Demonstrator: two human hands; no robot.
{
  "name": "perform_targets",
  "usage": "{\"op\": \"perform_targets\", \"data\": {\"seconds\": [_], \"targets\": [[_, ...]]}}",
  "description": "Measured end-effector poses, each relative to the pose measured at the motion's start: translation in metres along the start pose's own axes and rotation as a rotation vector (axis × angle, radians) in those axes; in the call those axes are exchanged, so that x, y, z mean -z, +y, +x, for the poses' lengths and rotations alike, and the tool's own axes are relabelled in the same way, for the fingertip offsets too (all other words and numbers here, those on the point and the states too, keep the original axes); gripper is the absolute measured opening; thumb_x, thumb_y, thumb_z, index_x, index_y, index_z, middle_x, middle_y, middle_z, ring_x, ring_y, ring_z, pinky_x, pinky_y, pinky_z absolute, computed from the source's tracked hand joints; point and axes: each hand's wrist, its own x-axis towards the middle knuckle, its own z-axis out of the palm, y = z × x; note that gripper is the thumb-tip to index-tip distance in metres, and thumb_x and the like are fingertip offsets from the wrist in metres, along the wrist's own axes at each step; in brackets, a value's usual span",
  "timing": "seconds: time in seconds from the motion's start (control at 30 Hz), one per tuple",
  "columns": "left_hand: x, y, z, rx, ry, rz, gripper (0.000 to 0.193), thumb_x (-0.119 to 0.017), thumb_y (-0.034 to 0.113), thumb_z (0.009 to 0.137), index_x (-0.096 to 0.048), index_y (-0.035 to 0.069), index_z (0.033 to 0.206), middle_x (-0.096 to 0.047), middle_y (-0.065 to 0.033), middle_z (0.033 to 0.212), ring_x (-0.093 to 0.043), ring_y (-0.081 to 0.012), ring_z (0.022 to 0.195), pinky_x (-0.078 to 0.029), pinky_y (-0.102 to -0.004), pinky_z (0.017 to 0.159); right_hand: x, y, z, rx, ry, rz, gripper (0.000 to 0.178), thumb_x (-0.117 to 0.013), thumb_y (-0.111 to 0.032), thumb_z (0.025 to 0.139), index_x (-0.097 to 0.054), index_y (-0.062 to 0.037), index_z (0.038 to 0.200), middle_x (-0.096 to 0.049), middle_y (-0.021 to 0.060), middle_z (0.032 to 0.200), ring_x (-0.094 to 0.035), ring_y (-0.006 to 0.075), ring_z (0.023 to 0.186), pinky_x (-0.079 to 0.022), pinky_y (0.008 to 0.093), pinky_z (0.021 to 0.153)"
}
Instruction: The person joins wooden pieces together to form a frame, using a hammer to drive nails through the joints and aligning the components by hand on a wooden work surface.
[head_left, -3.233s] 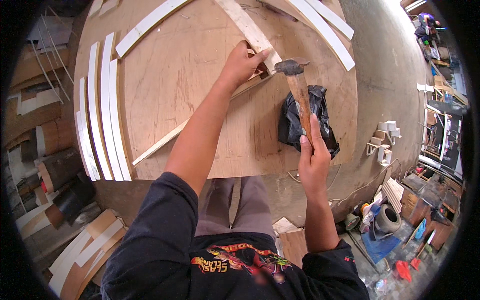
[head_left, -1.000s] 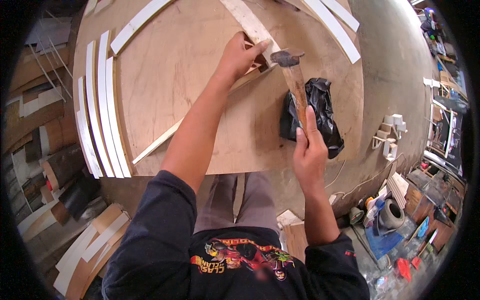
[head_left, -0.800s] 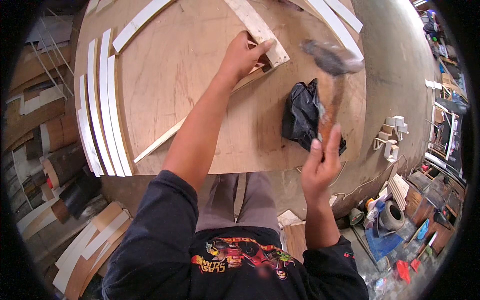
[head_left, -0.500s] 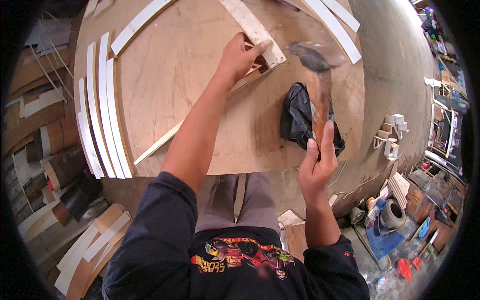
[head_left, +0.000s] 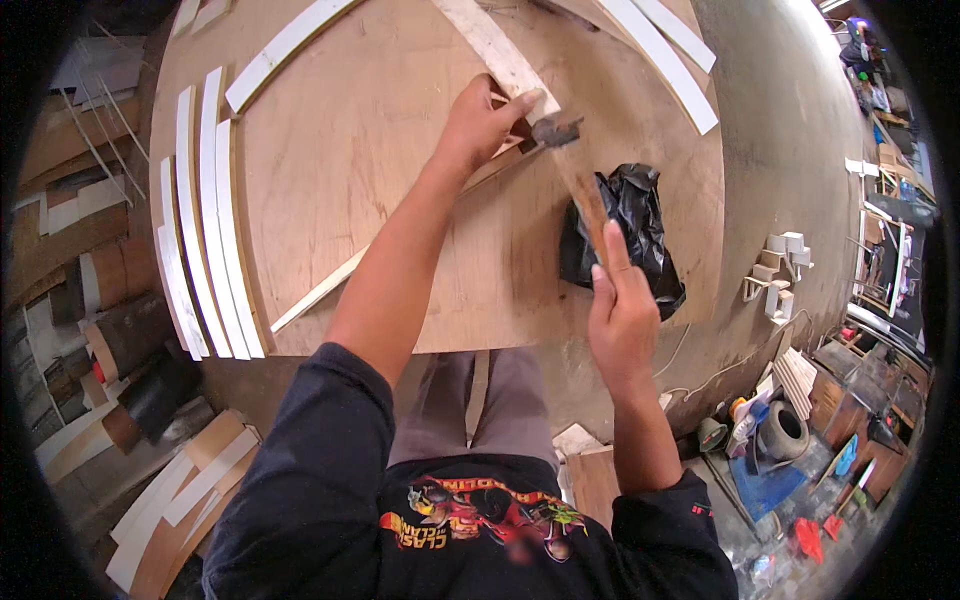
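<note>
My left hand (head_left: 484,122) grips a pale wooden strip (head_left: 497,52) near its lower end, thumb on top and fingers curled under. That end lies over a second thin wooden strip (head_left: 322,290), which runs down to the left across the plywood table (head_left: 330,170). In my right hand (head_left: 622,320) is a hammer (head_left: 586,195), held by its wooden handle. Its dark head (head_left: 556,131) is at the end of the pale strip, close to my left fingertips; whether it touches cannot be made out. Beneath the handle sits a crumpled black plastic bag (head_left: 640,235).
White-faced curved strips (head_left: 228,240) line the table's left side, with another curved strip (head_left: 285,50) at the far left and more (head_left: 665,65) at the far right. Small white blocks (head_left: 780,265) stand on the floor to the right. Wood offcuts (head_left: 190,490) lie at lower left.
The hammer has swung down and left, from above the bag to the end of the pale strip. My left hand keeps its hold on the strip.
</note>
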Motion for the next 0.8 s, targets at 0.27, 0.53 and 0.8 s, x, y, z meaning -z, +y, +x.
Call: {"op": "perform_targets", "data": {"seconds": [0.27, 0.53, 0.8], "targets": [[-0.001, -0.001, -0.006, -0.039, -0.016, 0.011, 0.056, -0.079, 0.037, 0.094, -0.056, -0.006, 0.122, -0.070, -0.0173, 0.106, -0.073, -0.0206, 0.079, -0.063, -0.0344, 0.070, -0.020, 0.006, 0.001, -0.001, 0.047, -0.033, 0.051, -0.060, -0.019, 0.106, -0.053, -0.0223, 0.156, -0.066, 0.0174, 0.094, -0.066, 0.0365, 0.078, -0.054, 0.0458, 0.072], [-0.003, 0.000, -0.002, -0.032, 0.016, 0.016, 0.048, -0.078, 0.028, 0.095, -0.056, -0.008, 0.117, -0.071, -0.0167, 0.102, -0.075, -0.0226, 0.081, -0.061, -0.0349, 0.071, -0.016, 0.005, 0.001, 0.029, 0.099, 0.006, 0.052, -0.061, -0.017, 0.105, -0.053, -0.0223, 0.156, -0.066, 0.0178, 0.092, -0.065, 0.0370, 0.078, -0.054, 0.0460, 0.071], [-0.005, 0.001, -0.007, 0.005, -0.001, -0.014, 0.046, -0.078, 0.027, 0.096, -0.057, -0.008, 0.117, -0.072, -0.0168, 0.102, -0.075, -0.0229, 0.081, -0.061, -0.0351, 0.071, -0.005, 0.000, -0.005, 0.050, 0.144, 0.051, 0.052, -0.060, -0.016, 0.105, -0.052, -0.0167, 0.156, -0.067, 0.0168, 0.094, -0.064, 0.0363, 0.077, -0.053, 0.0448, 0.071]]}}
